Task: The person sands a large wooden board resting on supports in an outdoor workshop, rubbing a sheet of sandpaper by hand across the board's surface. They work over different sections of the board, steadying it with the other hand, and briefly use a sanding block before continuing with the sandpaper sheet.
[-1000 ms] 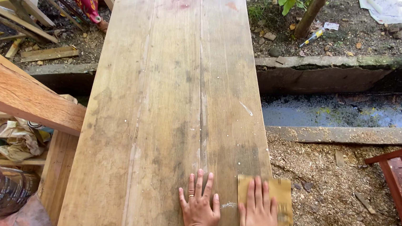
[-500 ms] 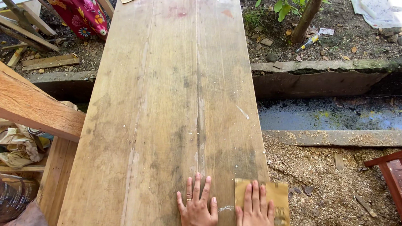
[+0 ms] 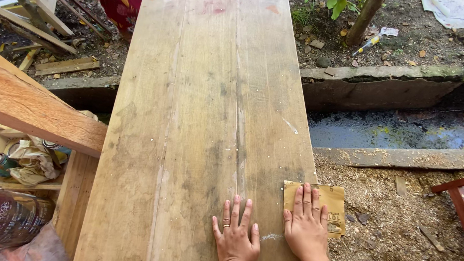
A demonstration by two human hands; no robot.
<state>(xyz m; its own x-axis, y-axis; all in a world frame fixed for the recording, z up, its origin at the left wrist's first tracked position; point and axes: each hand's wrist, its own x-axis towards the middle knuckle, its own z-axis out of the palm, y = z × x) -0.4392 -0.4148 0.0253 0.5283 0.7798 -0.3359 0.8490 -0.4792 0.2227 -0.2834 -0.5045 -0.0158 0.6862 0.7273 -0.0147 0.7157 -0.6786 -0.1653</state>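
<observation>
The right hand (image 3: 306, 227) lies flat, fingers spread, pressing a sheet of yellow-brown sandpaper (image 3: 330, 205) against the near right edge of the long wooden table (image 3: 201, 106); the palm hides much of the sheet (its right end overhangs the edge). The left hand (image 3: 235, 238) rests just beside it, open and gripping nothing, on bare wood. Both wrists are cut off by the frame.

Tan sandpaper sheet (image 3: 322, 206), rectangular, lies flat at the near right edge of the long weathered plank (image 3: 200, 117), partly overhanging. Plank's grey-brown w/ lengthwise seams, pale dust just left of the sheet.
</observation>
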